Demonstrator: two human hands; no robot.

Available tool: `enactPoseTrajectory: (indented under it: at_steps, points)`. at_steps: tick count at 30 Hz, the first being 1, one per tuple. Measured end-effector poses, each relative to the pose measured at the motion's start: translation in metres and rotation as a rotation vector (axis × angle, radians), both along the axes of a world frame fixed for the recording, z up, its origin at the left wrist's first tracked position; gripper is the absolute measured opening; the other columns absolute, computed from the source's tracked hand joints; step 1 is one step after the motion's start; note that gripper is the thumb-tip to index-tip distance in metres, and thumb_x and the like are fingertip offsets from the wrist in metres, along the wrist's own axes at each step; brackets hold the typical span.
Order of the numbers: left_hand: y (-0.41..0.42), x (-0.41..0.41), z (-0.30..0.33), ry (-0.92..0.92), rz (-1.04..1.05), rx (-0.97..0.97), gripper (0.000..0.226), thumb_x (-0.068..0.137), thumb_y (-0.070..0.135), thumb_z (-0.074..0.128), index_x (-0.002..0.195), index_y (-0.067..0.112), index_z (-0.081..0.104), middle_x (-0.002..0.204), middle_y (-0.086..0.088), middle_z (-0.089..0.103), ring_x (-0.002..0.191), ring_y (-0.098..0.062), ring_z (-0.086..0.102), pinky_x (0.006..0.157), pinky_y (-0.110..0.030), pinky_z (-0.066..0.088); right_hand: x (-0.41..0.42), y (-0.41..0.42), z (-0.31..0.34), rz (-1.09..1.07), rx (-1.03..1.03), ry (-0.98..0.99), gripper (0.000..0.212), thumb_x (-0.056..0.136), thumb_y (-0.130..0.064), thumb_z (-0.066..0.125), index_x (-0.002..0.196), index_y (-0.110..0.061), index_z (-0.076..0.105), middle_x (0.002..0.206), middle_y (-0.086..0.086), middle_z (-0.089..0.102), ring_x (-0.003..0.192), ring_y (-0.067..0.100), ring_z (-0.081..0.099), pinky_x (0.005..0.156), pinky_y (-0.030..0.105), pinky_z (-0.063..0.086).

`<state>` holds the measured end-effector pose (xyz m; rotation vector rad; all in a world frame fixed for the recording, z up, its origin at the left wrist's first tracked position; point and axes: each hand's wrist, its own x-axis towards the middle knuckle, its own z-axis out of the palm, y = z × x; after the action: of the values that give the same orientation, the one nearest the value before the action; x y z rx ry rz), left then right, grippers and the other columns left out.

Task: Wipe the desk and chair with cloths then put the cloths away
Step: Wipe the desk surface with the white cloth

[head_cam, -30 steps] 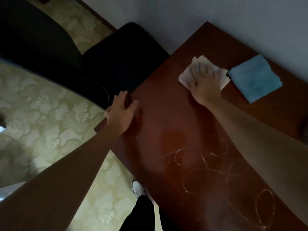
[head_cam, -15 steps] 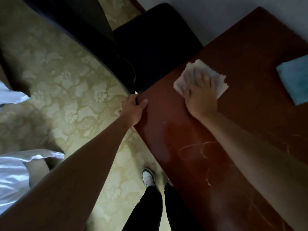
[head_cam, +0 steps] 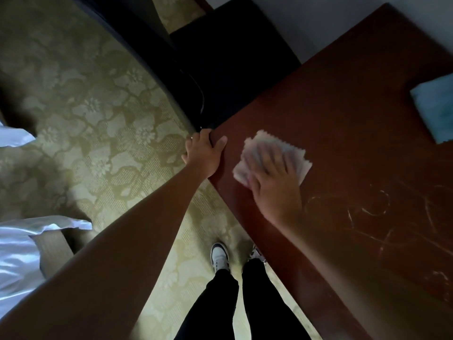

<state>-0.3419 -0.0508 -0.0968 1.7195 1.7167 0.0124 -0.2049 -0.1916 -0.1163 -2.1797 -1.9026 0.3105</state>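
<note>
Here, a person stands at the corner of a dark red-brown desk, seen from above. The right hand lies flat on a pale cloth near that corner, fingers spread and pressing down; the hand and cloth are blurred, so finer detail is unclear. The left hand grips the desk's edge at the corner, thumb on top and fingers curled over the side. A blue cloth lies well apart at the right border. A black chair sits beyond the corner, untouched. To wipe well, I judge the palm should stay flat and work in overlapping passes toward the pale scuff marks nearer the person. No container appears anywhere, so where the 2 cloths go cannot be told.
</note>
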Motion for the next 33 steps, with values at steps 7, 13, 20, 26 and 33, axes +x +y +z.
enactPoseTrajectory:
  at_steps: [7,13,20,26,33]
  points:
    - [0.001,-0.002,0.000,0.024,-0.061,0.000,0.062,0.099,0.057,0.039,0.149,0.021,0.031,0.151,-0.004,0.035,0.141,-0.025,0.026,0.112,-0.053,0.025,0.059,0.053,0.007,-0.257,-0.121,0.026,0.052,0.105,-0.045,0.027,0.155,-0.030,0.023,0.164,0.007,0.013,0.151,0.031,0.002,0.121,0.051,0.003]
    - [-0.001,-0.001,0.000,0.036,-0.089,0.028,0.059,0.101,0.053,0.038,0.148,0.018,0.031,0.151,-0.007,0.033,0.141,-0.026,0.025,0.110,-0.053,0.025,-0.041,-0.028,0.003,-0.002,-0.051,-0.016,0.050,0.105,-0.046,0.029,0.152,-0.030,0.029,0.161,0.006,0.021,0.151,0.031,0.011,0.122,0.049,0.005]
    - [0.001,0.000,-0.002,0.048,-0.105,0.008,0.060,0.101,0.052,0.036,0.150,0.020,0.027,0.153,-0.004,0.030,0.141,-0.026,0.023,0.110,-0.053,0.023,-0.017,0.026,-0.001,-0.246,-0.057,-0.069,0.050,0.104,-0.040,0.025,0.150,-0.022,0.036,0.161,0.014,0.023,0.149,0.039,0.013,0.119,0.058,0.011]
    - [0.005,-0.005,-0.004,0.015,-0.147,-0.022,0.060,0.099,0.052,0.040,0.149,0.021,0.028,0.153,-0.005,0.030,0.139,-0.027,0.026,0.111,-0.053,0.025,-0.091,-0.005,-0.005,0.118,-0.050,-0.017,0.047,0.097,-0.029,0.048,0.144,-0.037,0.044,0.162,0.007,0.021,0.151,0.029,0.012,0.121,0.052,0.014]
    - [0.004,-0.005,-0.005,0.052,-0.185,-0.019,0.063,0.100,0.054,0.037,0.152,0.021,0.022,0.155,-0.005,0.026,0.142,-0.026,0.023,0.111,-0.054,0.024,-0.007,0.023,0.003,-0.373,-0.095,-0.053,0.053,0.105,-0.042,0.016,0.156,-0.025,0.019,0.164,0.009,0.015,0.151,0.031,0.006,0.122,0.049,0.005]
